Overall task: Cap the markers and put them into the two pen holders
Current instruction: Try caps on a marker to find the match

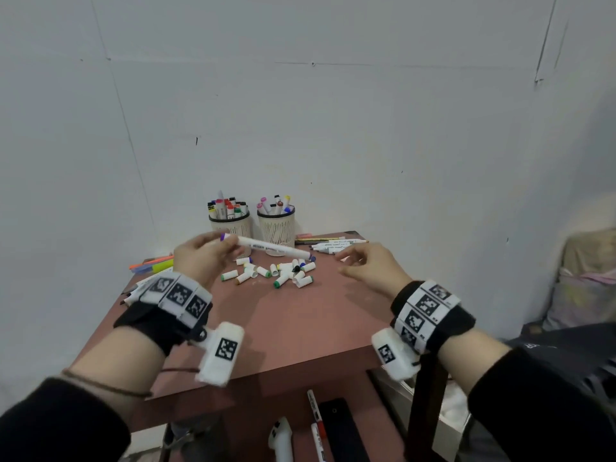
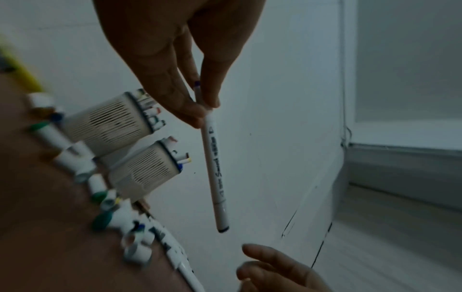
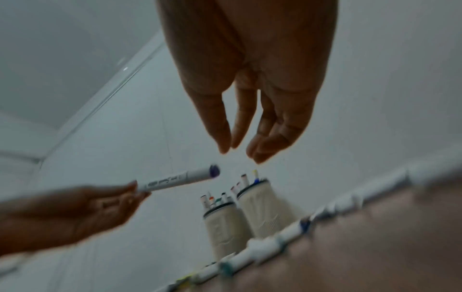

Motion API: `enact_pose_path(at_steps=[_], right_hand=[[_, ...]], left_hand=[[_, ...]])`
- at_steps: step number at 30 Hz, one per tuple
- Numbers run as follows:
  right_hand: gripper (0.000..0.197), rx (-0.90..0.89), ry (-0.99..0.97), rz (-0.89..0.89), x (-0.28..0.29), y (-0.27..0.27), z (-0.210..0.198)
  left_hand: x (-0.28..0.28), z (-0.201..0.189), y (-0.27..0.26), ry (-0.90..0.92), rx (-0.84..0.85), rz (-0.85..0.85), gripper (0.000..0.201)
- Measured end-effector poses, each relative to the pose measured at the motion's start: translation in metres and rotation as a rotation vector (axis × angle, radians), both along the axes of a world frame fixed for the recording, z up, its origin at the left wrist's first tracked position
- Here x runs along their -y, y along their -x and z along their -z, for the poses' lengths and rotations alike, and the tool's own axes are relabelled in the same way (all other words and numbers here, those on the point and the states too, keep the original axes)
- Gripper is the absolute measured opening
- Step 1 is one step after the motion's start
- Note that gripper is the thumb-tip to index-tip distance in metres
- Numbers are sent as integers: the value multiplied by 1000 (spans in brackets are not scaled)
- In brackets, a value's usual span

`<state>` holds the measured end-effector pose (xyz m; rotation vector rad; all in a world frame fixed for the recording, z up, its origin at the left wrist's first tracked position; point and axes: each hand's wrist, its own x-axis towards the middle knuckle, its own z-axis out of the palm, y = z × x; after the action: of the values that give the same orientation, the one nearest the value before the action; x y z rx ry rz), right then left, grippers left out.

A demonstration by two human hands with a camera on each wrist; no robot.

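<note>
A marker [image 1: 270, 247] is pinched by the left hand [image 1: 203, 253] above the counter [image 1: 300, 315].

Its grip is clamped near the purple end; the right hand [image 1: 370, 265] is held empty, fingers relaxed apart. Both ends seem capped, though blur hinders certainty. The marker should be tipped upright and lowered into a holder [image 1: 276, 226] without jamming against those already inside.

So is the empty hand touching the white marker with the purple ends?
Apart. In the right wrist view, the right hand hangs open with bare wall between its fingertips and the white purple-ended marker, pinched by the left hand.
</note>
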<state>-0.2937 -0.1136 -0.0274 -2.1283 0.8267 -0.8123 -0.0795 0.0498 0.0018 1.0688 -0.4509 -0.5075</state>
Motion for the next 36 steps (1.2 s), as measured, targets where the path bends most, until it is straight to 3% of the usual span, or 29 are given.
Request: enact_pose_path(at_steps=[3, 6, 12, 15, 22, 25, 28, 36], right_hand=[[16, -201, 234, 53, 21, 11, -18], [19, -403, 307, 105, 46, 21, -29], [22, -810, 230, 98, 79, 32, -28], [27, -902, 101, 68, 85, 31, -27], [40, -1063, 122, 40, 90, 18, -24], [44, -1058, 79, 21, 97, 15, -22], [42, -936, 17, 8, 104, 13, -26], [25, -362, -196, -113, 91, 3, -45]], left_hand=[[15, -25, -5, -18, 73, -62, 11], [36, -45, -18, -39, 155, -112, 16], [73, -70, -46, -198, 382, -263, 17], [83, -74, -53, -247, 474, -279, 17], [109, -71, -62, -317, 560, -342, 19], [121, -69, -67, -316, 593, -360, 18], [131, -70, -72, -324, 642, -371, 19], [156, -70, -84, -427, 868, -366, 24]])
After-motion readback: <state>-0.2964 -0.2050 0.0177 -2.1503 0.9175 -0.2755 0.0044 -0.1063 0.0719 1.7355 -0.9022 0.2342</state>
